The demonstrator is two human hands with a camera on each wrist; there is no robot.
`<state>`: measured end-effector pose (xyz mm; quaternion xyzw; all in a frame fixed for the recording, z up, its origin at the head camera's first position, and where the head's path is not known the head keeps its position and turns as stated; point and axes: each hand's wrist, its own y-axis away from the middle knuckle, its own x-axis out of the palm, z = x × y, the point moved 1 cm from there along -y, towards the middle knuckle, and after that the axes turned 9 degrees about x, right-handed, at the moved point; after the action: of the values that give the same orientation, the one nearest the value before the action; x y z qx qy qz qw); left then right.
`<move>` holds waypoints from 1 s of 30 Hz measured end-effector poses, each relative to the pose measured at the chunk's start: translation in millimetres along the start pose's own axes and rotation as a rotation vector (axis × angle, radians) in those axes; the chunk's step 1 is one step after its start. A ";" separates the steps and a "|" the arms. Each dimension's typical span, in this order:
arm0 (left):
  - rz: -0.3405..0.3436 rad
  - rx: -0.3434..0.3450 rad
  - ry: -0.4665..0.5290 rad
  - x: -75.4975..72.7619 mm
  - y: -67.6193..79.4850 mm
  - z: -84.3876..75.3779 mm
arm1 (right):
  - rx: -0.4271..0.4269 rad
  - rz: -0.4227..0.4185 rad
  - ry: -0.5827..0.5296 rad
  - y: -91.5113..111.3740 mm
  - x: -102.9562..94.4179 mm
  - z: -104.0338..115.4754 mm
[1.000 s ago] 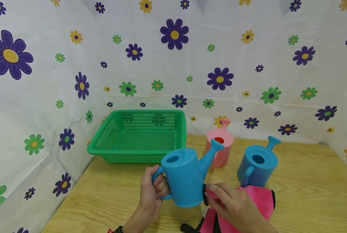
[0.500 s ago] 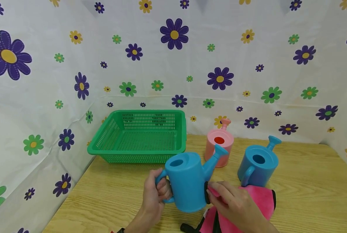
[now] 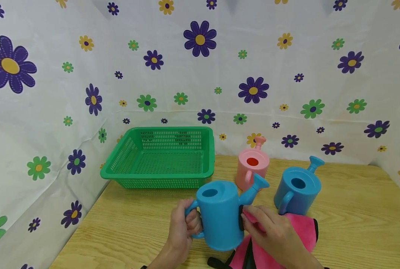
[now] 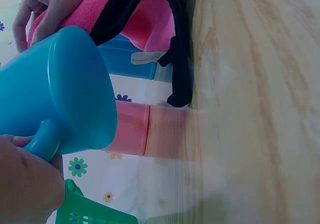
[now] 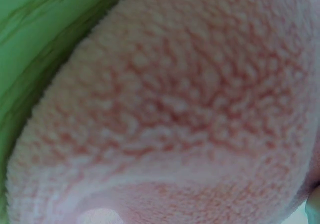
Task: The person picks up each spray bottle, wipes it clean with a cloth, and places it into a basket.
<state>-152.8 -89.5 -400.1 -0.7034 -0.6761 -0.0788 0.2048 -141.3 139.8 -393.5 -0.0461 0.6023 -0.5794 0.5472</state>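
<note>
My left hand (image 3: 184,228) grips the handle of a blue watering can (image 3: 221,220), held above the table with its spout to the right. With my right hand (image 3: 275,235) I pinch a pink cloth with black edging (image 3: 300,229) and press a fold of it against the can's side, just below the spout. The rest of the cloth hangs down and spreads over the table. In the left wrist view the can's base (image 4: 82,94) faces the camera, and a white label (image 4: 148,58) shows on the cloth. Pink fabric (image 5: 190,109) fills most of the right wrist view.
A pink watering can (image 3: 241,168) stands behind the held one. To its right is a second blue watering can (image 3: 295,192), close behind the cloth. A green plastic basket (image 3: 157,175) sits at the back left of the wooden table (image 3: 132,224). A flowered sheet (image 3: 173,74) hangs behind.
The held can has moved down and to the right, with my left hand on its handle. My right hand and the pinched cloth have shifted slightly, staying against the can's side.
</note>
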 end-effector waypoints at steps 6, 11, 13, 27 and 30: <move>-0.009 -0.018 -0.043 3.9 2.5 2.3 | 0.007 -0.059 -0.022 -1.7 -0.8 0.7; 0.003 -0.049 -0.057 5.7 4.8 5.0 | 0.005 -0.125 -0.012 -4.8 -1.2 0.5; 0.004 -0.055 -0.065 6.3 5.0 5.7 | 0.011 -0.143 -0.006 -5.9 -1.6 0.4; 0.013 -0.082 -0.074 8.1 7.0 4.5 | 0.014 -0.153 0.001 -5.5 -3.2 -0.6; 0.010 -0.080 -0.059 7.7 6.9 3.6 | 0.015 -0.137 0.012 -4.5 -3.1 -0.6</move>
<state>-146.0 -81.0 -401.6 -0.7164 -0.6746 -0.0838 0.1568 -143.1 140.9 -388.4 -0.0800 0.5966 -0.6202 0.5030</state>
